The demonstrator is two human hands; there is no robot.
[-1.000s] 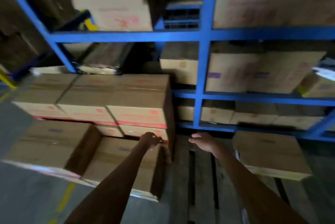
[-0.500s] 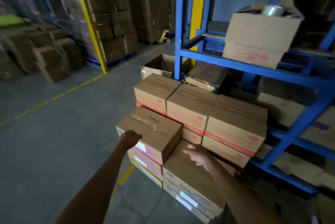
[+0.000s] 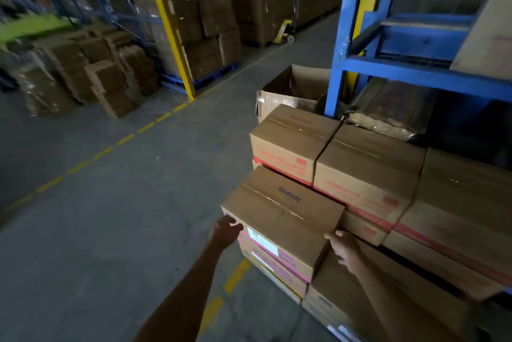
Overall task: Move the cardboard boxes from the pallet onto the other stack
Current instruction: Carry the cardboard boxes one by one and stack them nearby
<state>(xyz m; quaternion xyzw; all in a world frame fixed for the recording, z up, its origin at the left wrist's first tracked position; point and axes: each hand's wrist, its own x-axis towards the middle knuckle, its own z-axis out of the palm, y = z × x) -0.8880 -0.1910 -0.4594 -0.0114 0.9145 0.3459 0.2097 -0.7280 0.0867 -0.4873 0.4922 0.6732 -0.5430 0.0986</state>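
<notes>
Cardboard Glodway box [image 3: 282,211] tops the near-left stack [image 3: 257,257], its long side spanning hand to hand. Left hand [image 3: 225,231] fingers curl at its left end and the right hand [image 3: 343,249] is at its right end. Whether either grips firmly, I cannot tell.

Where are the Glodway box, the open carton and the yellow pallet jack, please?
Glodway box [image 3: 288,203]: head view, taped top face.
open carton [image 3: 304,82]: head view, inner back wall.
pallet jack [image 3: 283,30]: head view, yellow frame.

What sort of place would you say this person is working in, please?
Most likely a warehouse: blue steel racking, stacks of sealed cardboard boxes beside a concrete aisle, and a yellow pallet jack parked further down.
</notes>
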